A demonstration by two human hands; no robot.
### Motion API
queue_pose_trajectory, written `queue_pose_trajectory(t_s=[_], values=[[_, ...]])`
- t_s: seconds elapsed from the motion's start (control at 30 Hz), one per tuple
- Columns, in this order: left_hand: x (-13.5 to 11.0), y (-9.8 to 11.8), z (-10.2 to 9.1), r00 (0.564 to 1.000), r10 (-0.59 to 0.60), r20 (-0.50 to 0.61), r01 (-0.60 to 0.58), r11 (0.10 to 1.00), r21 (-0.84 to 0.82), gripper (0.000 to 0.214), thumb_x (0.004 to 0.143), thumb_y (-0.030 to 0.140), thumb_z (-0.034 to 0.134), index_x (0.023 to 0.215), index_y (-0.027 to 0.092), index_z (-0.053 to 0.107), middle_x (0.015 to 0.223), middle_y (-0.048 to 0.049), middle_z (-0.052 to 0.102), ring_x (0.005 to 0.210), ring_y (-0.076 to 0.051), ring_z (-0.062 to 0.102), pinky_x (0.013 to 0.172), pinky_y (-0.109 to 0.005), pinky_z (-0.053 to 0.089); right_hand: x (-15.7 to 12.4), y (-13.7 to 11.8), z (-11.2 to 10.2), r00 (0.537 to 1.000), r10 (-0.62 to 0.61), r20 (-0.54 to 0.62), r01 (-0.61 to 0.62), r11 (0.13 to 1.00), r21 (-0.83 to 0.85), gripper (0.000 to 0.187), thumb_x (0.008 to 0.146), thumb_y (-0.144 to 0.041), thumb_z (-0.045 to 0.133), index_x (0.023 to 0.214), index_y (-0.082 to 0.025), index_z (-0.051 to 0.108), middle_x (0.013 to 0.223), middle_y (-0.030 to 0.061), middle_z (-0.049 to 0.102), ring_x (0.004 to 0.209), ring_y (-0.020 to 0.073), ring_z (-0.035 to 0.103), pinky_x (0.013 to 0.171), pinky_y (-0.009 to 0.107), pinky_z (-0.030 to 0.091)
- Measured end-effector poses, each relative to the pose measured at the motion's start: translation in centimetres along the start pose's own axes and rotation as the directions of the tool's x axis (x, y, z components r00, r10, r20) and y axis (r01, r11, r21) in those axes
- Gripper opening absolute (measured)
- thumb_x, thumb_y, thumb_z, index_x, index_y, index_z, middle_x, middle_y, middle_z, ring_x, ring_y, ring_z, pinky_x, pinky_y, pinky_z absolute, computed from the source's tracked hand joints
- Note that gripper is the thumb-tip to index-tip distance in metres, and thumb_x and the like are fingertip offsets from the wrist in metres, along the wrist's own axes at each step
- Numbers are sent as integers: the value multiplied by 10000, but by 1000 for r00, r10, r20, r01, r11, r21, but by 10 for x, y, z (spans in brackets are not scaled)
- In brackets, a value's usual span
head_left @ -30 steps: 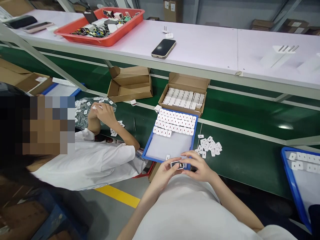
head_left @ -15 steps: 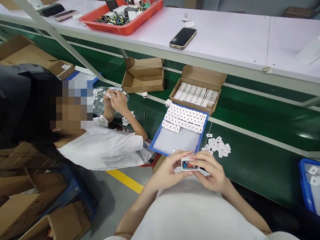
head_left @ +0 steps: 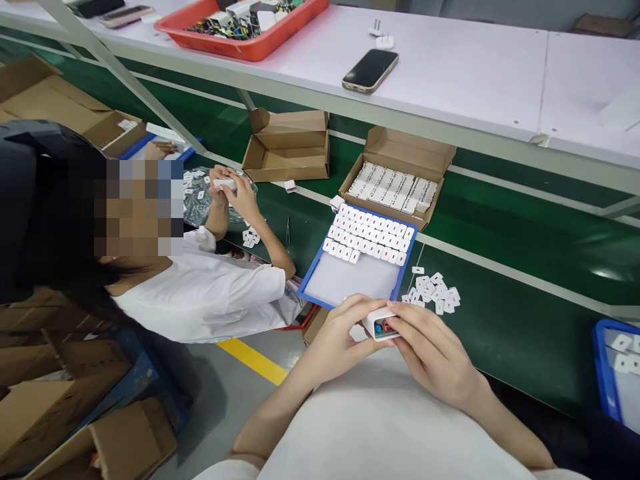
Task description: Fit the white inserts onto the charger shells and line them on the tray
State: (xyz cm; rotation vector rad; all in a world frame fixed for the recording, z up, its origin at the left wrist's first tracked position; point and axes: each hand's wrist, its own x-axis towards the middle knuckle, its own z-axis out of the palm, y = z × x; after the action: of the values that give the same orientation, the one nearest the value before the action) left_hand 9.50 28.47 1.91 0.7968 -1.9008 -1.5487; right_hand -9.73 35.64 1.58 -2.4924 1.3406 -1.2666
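Close to my body, a white charger housing (head_left: 373,323) is held between both hands, its open end showing blue and orange electronic parts inside. My left hand (head_left: 345,332) grips its left side, fingers over the top and thumb below. Around the right side is my right hand (head_left: 431,343), its fingers covering part of the opening. Just beyond lies a blue-rimmed tray (head_left: 311,272) with rows of small white cover plates (head_left: 370,233) in its far half. A loose heap of similar white plates (head_left: 431,291) rests on the green bench right of the tray.
A cardboard box (head_left: 434,212) packed with white pieces stands behind the tray; another open box (head_left: 295,160) is to its left. On the shelf are a phone (head_left: 371,70) and a red bin (head_left: 245,51) of electronics. A co-worker (head_left: 210,293) handles a white piece at left.
The housing has tilted and shifted slightly right in my hands, and my right hand's fingers have moved on it. The co-worker's hands have turned, and another person's hand now shows at the far-left tray.
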Motion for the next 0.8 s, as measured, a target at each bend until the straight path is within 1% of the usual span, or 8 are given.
queue_pose_trajectory(t_s=[0.07, 0.13, 0.2, 0.3, 0.43, 0.57, 0.7, 0.8], values=[[0, 3, -1, 999, 17, -28, -16, 999, 46, 446, 827, 336, 766, 1246, 232, 653, 1121, -79, 630, 1067, -205, 641, 943, -311, 533, 4, -4, -2, 999, 39, -24, -38, 999, 18, 433, 887, 29, 549, 1304, -85, 548, 1206, 192, 637, 1177, 273, 594, 949, 432, 551], [1, 3, -1, 999, 22, -45, -20, 999, 46, 451, 809, 348, 783, 1226, 220, 666, 1091, -73, 638, 1031, -197, 652, 895, -291, 542, 7, -7, -2, 997, 70, -34, -68, 995, 66, 324, 893, 23, 537, 1195, -85, 586, 1149, 178, 646, 1112, 255, 608, 910, 411, 546], [2, 3, -1, 999, 10, -43, -8, 1000, 30, 449, 796, 359, 794, 1204, 209, 681, 1072, -72, 648, 1007, -195, 656, 854, -279, 545, 9, -7, -1, 995, 90, -32, -86, 991, 99, 266, 894, 19, 539, 1132, -85, 596, 1124, 172, 645, 1071, 239, 608, 881, 389, 534], [2, 1, -1, 999, -9, -31, 9, 1000, 9, 446, 788, 365, 800, 1188, 201, 692, 1054, -73, 660, 992, -195, 653, 843, -279, 543, 10, -6, 0, 995, 93, -42, -87, 988, 125, 266, 884, 26, 554, 1121, -84, 603, 1131, 167, 638, 1071, 226, 602, 887, 371, 517], [2, 1, -3, 999, 27, -27, -28, 999, -39, 449, 784, 344, 807, 1195, 208, 688, 1043, -71, 656, 983, -190, 649, 857, -281, 536, 10, -4, -2, 997, 54, -57, -44, 985, 164, 319, 878, 18, 584, 1182, -79, 596, 1175, 176, 626, 1121, 236, 597, 938, 383, 506], [1, -1, -5, 1000, 15, 5, -15, 997, -76, 454, 796, 329, 797, 1221, 227, 673, 1073, -78, 632, 1014, -198, 636, 850, -279, 539, 11, -2, 0, 998, 61, -34, -54, 985, 164, 320, 886, 6, 568, 1187, -99, 592, 1154, 170, 632, 1101, 240, 604, 906, 392, 518], [1, -18, -6, 999, -26, 36, 30, 991, -129, 429, 826, 311, 769, 1234, 253, 651, 1092, -71, 600, 1024, -190, 621, 873, -280, 529, 8, -1, 16, 994, 96, -56, -87, 987, 135, 264, 915, -48, 538, 1155, -145, 585, 1079, 142, 659, 1010, 235, 629, 818, 393, 535], [1, -40, -3, 995, -48, 85, 70, 958, -278, 403, 873, 292, 714, 1264, 263, 617, 1168, -77, 582, 1089, -193, 605, 940, -299, 514, -1, 1, 32, 989, 125, -84, -113, 984, 141, 258, 921, -66, 535, 1155, -164, 584, 1031, 125, 681, 944, 226, 635, 765, 382, 540]])
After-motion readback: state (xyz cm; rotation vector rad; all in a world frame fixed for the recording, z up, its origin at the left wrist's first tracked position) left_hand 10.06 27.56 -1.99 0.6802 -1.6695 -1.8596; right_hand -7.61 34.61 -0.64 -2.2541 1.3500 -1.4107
